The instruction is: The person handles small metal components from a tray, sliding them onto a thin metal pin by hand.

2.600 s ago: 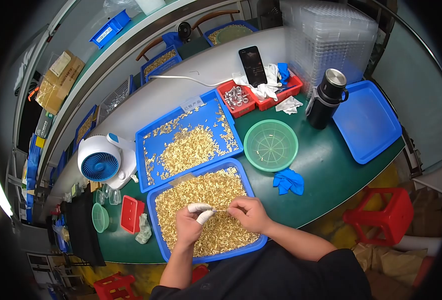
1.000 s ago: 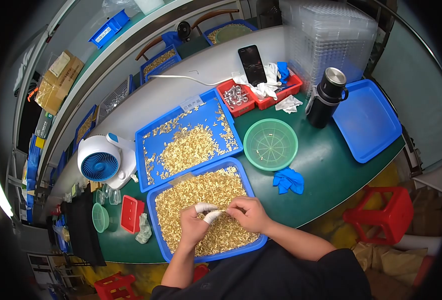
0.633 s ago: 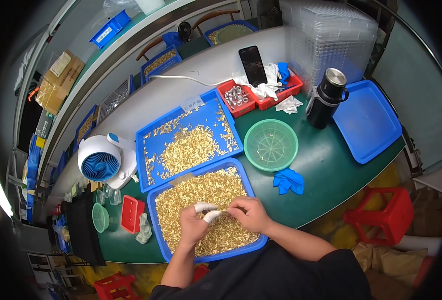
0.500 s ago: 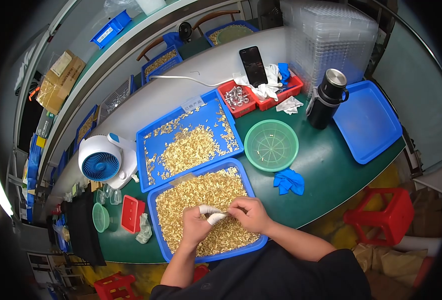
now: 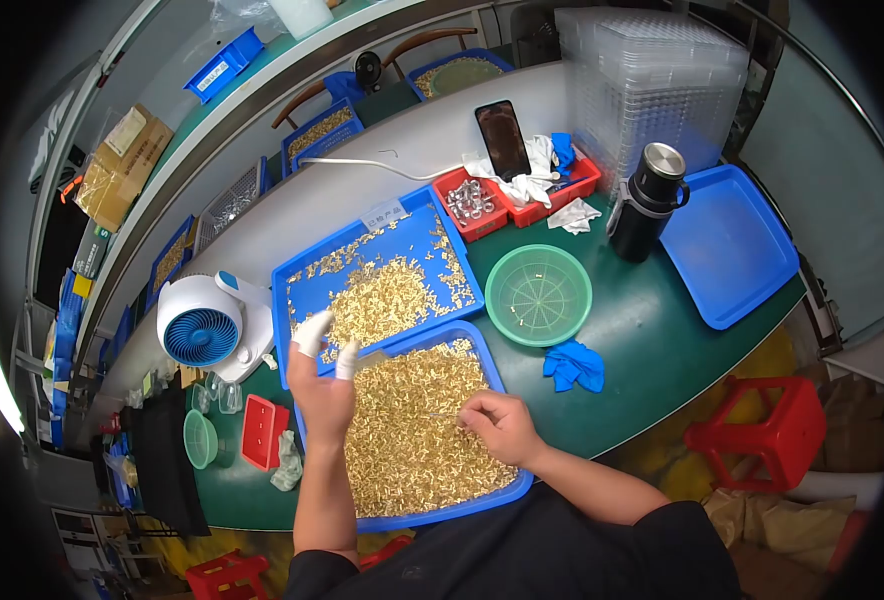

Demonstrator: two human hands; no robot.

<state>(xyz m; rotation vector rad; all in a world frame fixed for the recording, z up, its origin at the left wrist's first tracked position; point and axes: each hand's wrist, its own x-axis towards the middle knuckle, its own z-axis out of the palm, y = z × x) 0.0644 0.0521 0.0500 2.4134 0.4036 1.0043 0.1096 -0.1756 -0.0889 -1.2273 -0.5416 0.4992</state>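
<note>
On the green tabletop (image 5: 652, 320) we note a white fan (image 5: 198, 295) with a blue grille at the left. Farther back, we see a dark-screened phone (image 5: 502, 138) tilted among white cloths (image 5: 534, 185), at a red bin (image 5: 584, 188). A white cable (image 5: 382, 167) runs toward it. We log a black thermos (image 5: 642, 215), silver-lidded and upright, near a stack of clear plastic trays (image 5: 652, 90). Crumpled blue glove (image 5: 574, 367) lies nearer us. Beyond the table's right edge: red stool (image 5: 770, 440). Upper left, we record a cardboard box (image 5: 122, 170).
</note>
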